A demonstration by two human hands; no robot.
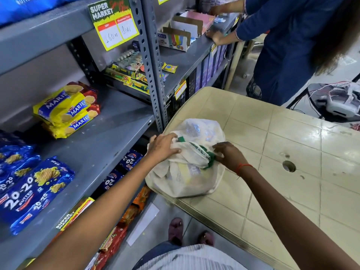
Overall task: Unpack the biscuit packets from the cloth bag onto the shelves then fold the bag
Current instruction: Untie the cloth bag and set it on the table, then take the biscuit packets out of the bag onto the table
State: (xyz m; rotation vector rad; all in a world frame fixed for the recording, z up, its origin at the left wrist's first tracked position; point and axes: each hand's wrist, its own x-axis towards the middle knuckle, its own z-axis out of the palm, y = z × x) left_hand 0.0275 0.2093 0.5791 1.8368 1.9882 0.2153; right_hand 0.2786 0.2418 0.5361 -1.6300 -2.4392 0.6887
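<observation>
Cloth bag (187,172): off-white with green print, sitting full and lumpy on the near-left corner of the beige worktop (272,145), right by the shelving.
Left hand (164,147): on top of the bag at its left side, fingers spread and curled loosely over the bunched fabric; can't tell if it's actually gripping.
Right hand (228,154): at the bag's right side, fingertips pinching the green-printed fold near the opening.
Inside the bag: packets show faintly through the cloth, too blurry to read.
Grey shelf (101,145): to the left of the hands, yellow Marie packets (66,112) stacked at the back, blue 20-20 packets (33,190) nearer the front.
Other person (288,47): in blue, at the far shelves, well apart from the bag.
</observation>
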